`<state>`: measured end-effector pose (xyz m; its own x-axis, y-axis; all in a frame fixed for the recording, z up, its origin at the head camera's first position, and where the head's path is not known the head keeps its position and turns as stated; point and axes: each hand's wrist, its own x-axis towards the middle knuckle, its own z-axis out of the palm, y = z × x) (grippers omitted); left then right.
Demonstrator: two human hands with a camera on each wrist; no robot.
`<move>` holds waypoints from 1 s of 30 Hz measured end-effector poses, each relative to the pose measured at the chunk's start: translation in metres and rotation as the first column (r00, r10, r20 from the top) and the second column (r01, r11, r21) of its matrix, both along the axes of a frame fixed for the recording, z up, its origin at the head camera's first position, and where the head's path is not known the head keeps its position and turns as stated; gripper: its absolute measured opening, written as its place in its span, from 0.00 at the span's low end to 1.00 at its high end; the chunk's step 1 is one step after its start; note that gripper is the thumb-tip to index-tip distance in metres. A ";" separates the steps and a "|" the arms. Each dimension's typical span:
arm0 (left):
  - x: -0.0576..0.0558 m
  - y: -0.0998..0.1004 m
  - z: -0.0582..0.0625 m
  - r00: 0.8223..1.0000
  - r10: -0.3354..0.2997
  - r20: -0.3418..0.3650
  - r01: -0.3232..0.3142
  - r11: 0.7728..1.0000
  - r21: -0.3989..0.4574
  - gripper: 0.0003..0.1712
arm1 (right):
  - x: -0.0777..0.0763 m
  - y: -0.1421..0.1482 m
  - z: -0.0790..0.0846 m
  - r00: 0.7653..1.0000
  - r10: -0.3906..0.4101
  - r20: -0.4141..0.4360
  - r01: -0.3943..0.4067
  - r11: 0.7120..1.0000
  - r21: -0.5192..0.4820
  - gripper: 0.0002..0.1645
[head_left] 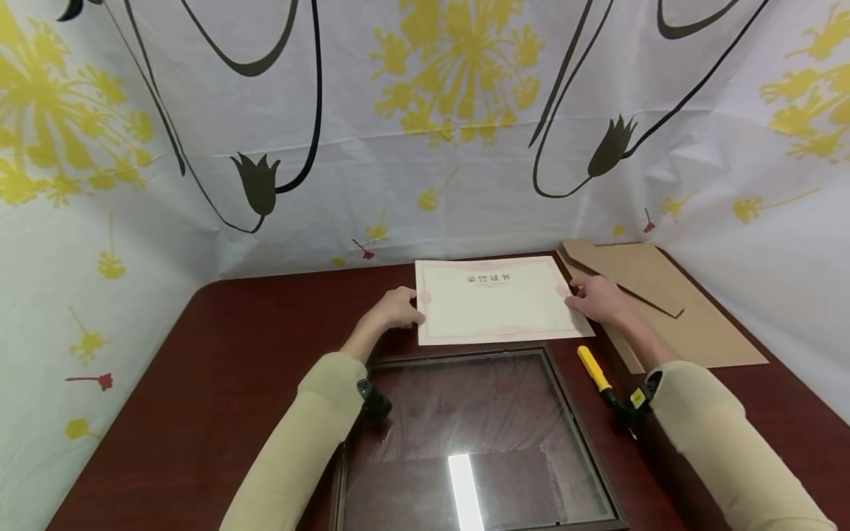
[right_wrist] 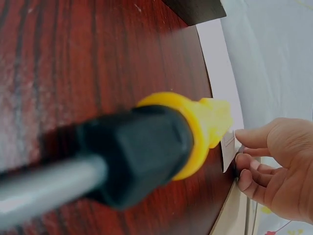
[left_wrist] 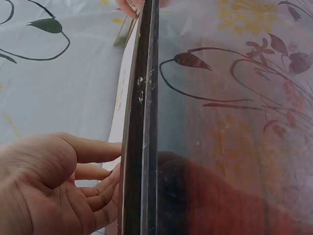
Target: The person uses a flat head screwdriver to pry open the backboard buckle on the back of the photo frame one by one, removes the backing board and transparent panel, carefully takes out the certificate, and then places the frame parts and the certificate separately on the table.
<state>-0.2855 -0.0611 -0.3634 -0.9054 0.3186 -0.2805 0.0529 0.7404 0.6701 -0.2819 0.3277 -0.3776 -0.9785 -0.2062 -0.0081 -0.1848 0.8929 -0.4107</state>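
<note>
A cream paper certificate (head_left: 494, 302) with a pink border and printed characters lies behind a picture frame at the far side of the table. My left hand (head_left: 400, 308) pinches its left edge between thumb and fingers. On the right edge, my right hand (head_left: 600, 299) pinches the paper, its fingers curled under, as the right wrist view also shows. Nearest me is the dark-rimmed picture frame (head_left: 591, 450) with a glass pane (head_left: 491, 413) inside, lying flat. Seen from the left wrist, the frame's edge (left_wrist: 134, 122) stands between that hand and the glass.
A screwdriver (head_left: 593, 366) with a yellow and black handle lies right of the frame, partly hidden by the right wrist's camera. Brown backing board (head_left: 710, 324) with a flap rests at the right, under the right forearm. Patterned white cloth (head_left: 458, 199) hangs behind the dark table (head_left: 219, 383).
</note>
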 end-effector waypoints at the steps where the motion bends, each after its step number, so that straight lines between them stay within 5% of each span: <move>1: 0.000 0.000 0.000 1.000 -0.003 -0.001 0.003 1.000 -0.005 0.40 | 0.000 0.000 0.000 1.000 0.002 -0.008 -0.002 1.000 0.002 0.28; 9: 0.006 -0.008 0.002 1.000 0.003 -0.028 -0.004 1.000 -0.021 0.37 | 0.006 -0.001 0.000 1.000 -0.021 -0.023 0.020 0.999 -0.037 0.29; 19: 0.020 -0.039 0.012 0.997 0.033 -0.073 -0.026 0.996 0.087 0.30 | 0.027 -0.010 0.013 0.997 0.015 -0.071 -0.024 0.991 -0.128 0.22; 30: 0.047 -0.075 0.017 0.993 0.068 -0.096 -0.061 0.995 0.080 0.25 | 0.055 -0.035 0.025 0.990 0.108 -0.089 -0.121 0.979 -0.162 0.21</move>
<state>-0.2382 -0.1366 -0.3467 -0.9468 0.2758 -0.1659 0.0752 0.6909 0.7190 -0.2265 0.2930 -0.3523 -0.9444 -0.3089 0.1127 -0.3200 0.7844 -0.5313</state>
